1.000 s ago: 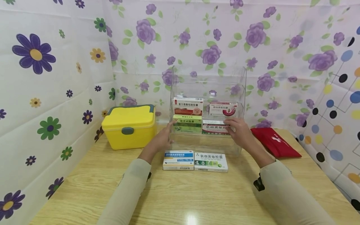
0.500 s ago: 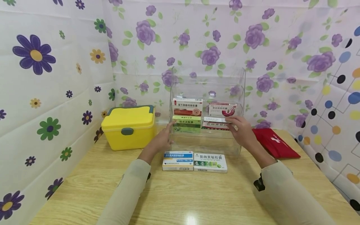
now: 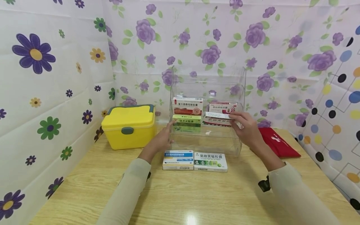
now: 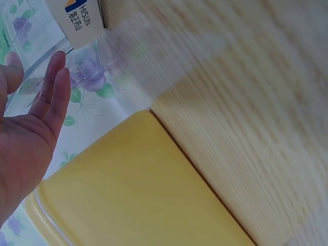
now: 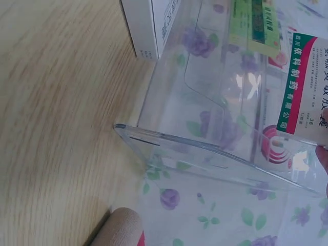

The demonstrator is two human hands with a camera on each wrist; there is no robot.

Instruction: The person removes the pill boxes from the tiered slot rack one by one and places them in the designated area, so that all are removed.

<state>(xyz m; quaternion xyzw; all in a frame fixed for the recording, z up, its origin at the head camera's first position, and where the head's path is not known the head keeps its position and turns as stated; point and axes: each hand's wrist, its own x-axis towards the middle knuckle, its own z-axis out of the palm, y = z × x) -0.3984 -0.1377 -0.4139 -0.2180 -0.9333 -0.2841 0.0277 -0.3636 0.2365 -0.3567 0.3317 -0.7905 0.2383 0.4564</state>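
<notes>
In the head view my right hand [image 3: 247, 129] pinches the right end of a white-and-red medicine box [image 3: 217, 118], tilted in front of the clear tiered display rack [image 3: 208, 142]. The right wrist view shows that medicine box [image 5: 302, 87] with its green and red end band, fingertips [image 5: 323, 156] at its edge. My left hand [image 3: 161, 140] rests against the rack's left side. Its fingers look fairly straight in the left wrist view, touching the clear rack edge [image 4: 48, 54]. Left of the held box, a green medicine box [image 3: 187, 124] sits on the same tier.
On the tier above stand an orange-and-white box [image 3: 187, 107] and a pink-and-white box [image 3: 222, 107]. Before the rack lie a blue-and-white box [image 3: 178, 160] and a green-and-white box [image 3: 210, 162]. A yellow case [image 3: 129, 128] is at left, a red pouch [image 3: 279, 143] at right.
The right hand has lifted the white-and-red box slightly from its tier and tilted it, overlapping the pink-and-white box behind. The left hand has stayed at the rack's left side.
</notes>
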